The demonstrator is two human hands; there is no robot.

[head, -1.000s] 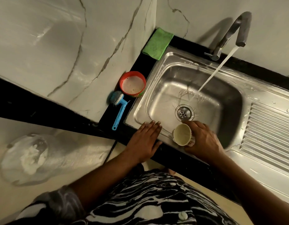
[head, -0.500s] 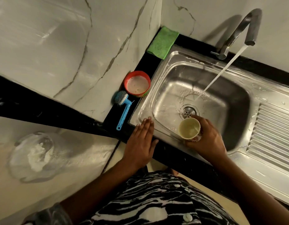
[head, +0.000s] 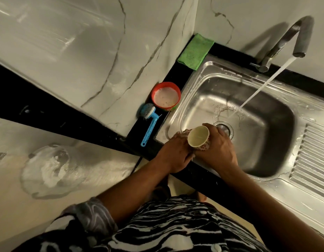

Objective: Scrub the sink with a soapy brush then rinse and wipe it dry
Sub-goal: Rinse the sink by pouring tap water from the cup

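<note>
**Cup held over the basin, tap running; brush lies on the counter**

The sink (head: 230, 70) is stainless steel, wet and streaked with suds, so its surfaces are judged slick and hard. A small patterned cup (head: 198, 136) is gripped by the right hand (head: 217, 151), fingers curled round its wall, mouth tilted toward the camera, above the near-left part of the basin beside the drain (head: 226, 127). The cup is judged light, rigid and breakable against the steel; it is best held round the body, as it is now. The left hand (head: 175, 153) rests on the near rim just beside the cup, fingers fairly straight, gripping nothing.

The scrub brush (head: 150, 123) lies on the black counter (head: 183, 74) left of the sink; its blue handle is the obvious hold. It is judged light and stiff. The red soap bowl (head: 165, 83) touches its head, and the wall crowds both. The green cloth (head: 195, 50), soft and limp, lies at the back corner.

Open room is found in the basin right of the stream from the tap (head: 292, 33) and over the drainboard (head: 317, 157).
</note>
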